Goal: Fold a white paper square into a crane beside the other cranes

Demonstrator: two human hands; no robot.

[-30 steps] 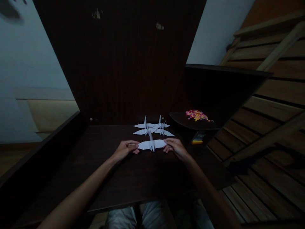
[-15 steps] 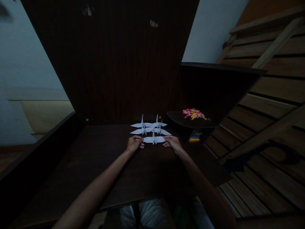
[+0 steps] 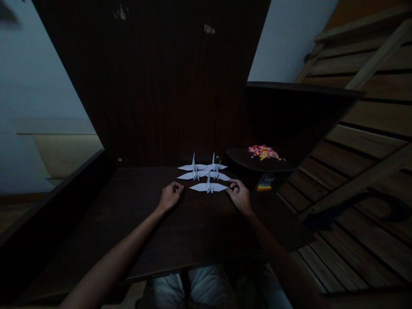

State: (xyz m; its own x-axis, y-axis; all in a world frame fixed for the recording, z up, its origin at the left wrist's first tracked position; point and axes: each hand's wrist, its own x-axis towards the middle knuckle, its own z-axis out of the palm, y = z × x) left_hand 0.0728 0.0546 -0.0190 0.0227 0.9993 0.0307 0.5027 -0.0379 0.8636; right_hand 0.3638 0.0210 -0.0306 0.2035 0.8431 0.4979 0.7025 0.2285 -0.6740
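Note:
A folded white paper crane (image 3: 209, 187) rests on the dark wooden desk (image 3: 141, 240), its wings spread left and right. My right hand (image 3: 240, 197) has thumb and finger closed at the crane's right wing tip. Left of the other wing tip, my left hand (image 3: 169, 197) lies on the desk with curled fingers, apart from the crane and with nothing visible in them. Just behind stand several more white cranes in two rows, among them a front-left crane (image 3: 194, 175) and a back-right crane (image 3: 213, 166). Their wings overlap in the middle.
A tall dark panel (image 3: 167, 86) rises behind the cranes. On a low rounded shelf (image 3: 240, 159) to the right lies a pile of small pink, yellow and orange pieces (image 3: 264, 151). Under it sits a small item with a yellow-orange edge (image 3: 264, 188). Wooden slats (image 3: 370, 141) stand farther right.
My left hand has let go of the front crane's left wing and moved left. My right hand has slid outward to the right wing's tip. Both wing ends now show.

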